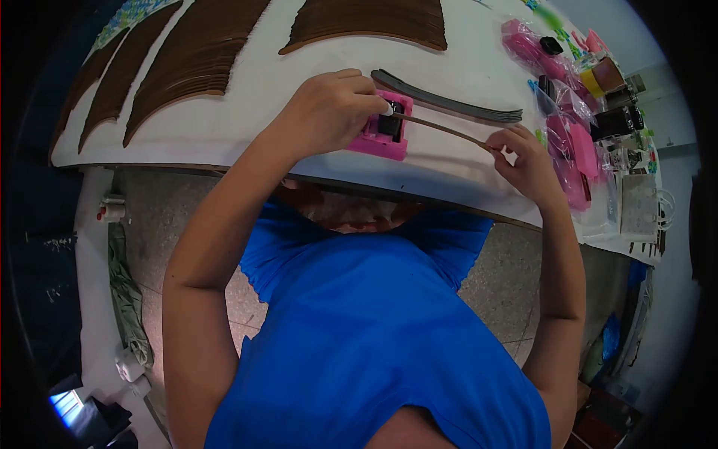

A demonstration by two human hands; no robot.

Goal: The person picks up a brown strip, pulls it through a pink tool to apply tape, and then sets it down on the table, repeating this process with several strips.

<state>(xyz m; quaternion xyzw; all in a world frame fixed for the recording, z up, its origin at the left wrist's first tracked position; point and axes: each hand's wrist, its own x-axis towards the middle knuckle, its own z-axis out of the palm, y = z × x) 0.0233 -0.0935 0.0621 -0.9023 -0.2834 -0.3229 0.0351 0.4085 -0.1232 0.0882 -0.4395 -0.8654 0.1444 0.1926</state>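
Note:
A thin brown stick (441, 129) spans the gap between my two hands over the white table. My left hand (333, 112) is closed, its fingertips pinching something small and white at the stick's left end, above a pink holder (395, 148) with a black part inside. At the stick's right end, my right hand (523, 161) holds it between thumb and fingers. Just beyond the stick lies a small stack of dark grey curved strips (449, 103). The left fingers hide part of the pink holder.
Fanned piles of brown sticks (198, 60) lie at the table's far left, with another brown pile (366, 22) at the far middle. Pink plastic-wrapped packets (557, 71), dark jars (617, 122) and a yellow-banded roll (600, 77) crowd the right side. The near table edge (479, 212) borders my body.

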